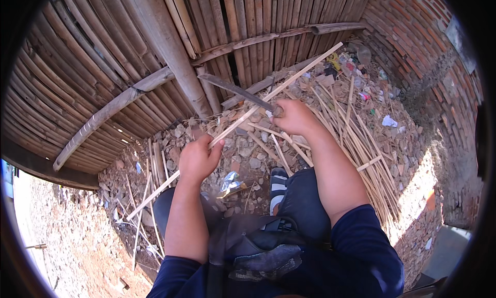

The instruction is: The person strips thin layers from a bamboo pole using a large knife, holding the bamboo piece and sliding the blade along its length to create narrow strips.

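a navy shirt [369, 246] sat nearest, the left hand [199, 158] clamped on a pale strip [236, 124] pointing to the rubble's [240, 151] far-right corner, the right hand [295, 116] on a crossing knife [232, 87].

Right grip [294, 116] partly hides knife [235, 89]; far litter [334, 63] indistinct.

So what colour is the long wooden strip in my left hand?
The strip is pale yellowish tan; it shows best in the head view.
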`<state>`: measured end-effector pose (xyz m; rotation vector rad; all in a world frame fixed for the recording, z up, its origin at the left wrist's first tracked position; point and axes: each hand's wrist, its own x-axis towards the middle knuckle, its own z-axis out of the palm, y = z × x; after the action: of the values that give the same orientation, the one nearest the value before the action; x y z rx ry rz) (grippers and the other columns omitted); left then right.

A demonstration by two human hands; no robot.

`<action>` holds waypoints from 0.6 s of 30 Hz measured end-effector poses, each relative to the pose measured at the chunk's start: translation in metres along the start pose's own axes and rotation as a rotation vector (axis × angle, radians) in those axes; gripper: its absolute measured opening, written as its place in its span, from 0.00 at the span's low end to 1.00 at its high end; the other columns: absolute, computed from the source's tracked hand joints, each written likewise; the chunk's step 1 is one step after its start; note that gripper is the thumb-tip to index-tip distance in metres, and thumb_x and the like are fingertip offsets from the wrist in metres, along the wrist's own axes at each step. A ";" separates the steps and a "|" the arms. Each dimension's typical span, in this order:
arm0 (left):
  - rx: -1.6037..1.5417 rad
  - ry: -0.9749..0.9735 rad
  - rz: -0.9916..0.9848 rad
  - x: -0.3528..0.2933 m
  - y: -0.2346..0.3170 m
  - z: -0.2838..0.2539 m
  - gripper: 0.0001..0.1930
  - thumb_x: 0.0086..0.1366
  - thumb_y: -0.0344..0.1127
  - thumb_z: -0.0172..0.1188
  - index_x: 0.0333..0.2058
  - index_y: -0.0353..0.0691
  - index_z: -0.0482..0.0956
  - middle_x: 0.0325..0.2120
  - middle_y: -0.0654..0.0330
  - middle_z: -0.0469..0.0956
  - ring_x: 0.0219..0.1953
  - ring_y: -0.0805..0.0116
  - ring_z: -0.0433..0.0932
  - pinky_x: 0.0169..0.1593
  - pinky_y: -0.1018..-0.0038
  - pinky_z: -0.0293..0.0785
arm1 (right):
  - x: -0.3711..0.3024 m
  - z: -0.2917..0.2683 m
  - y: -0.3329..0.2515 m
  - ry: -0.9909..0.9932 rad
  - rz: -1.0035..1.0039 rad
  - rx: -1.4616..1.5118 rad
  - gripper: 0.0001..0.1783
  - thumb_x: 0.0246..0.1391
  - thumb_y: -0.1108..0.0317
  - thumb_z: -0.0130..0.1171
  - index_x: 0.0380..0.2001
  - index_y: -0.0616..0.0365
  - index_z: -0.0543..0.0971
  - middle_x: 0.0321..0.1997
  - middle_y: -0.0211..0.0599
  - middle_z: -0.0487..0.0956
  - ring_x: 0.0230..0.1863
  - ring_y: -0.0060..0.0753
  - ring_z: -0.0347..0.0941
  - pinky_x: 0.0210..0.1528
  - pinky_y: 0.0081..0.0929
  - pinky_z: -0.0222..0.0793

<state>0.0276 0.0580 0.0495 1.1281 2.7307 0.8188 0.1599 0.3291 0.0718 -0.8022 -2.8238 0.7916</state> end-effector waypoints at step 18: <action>-0.015 0.013 0.014 0.001 -0.005 0.003 0.21 0.67 0.53 0.63 0.33 0.38 0.82 0.22 0.47 0.82 0.30 0.42 0.84 0.37 0.51 0.78 | 0.001 0.000 -0.006 -0.062 -0.012 -0.048 0.24 0.49 0.57 0.73 0.47 0.59 0.83 0.40 0.56 0.84 0.45 0.59 0.81 0.50 0.45 0.76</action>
<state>0.0248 0.0569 0.0448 1.1450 2.7251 0.8506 0.1563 0.3248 0.0749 -0.7792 -2.9095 0.7627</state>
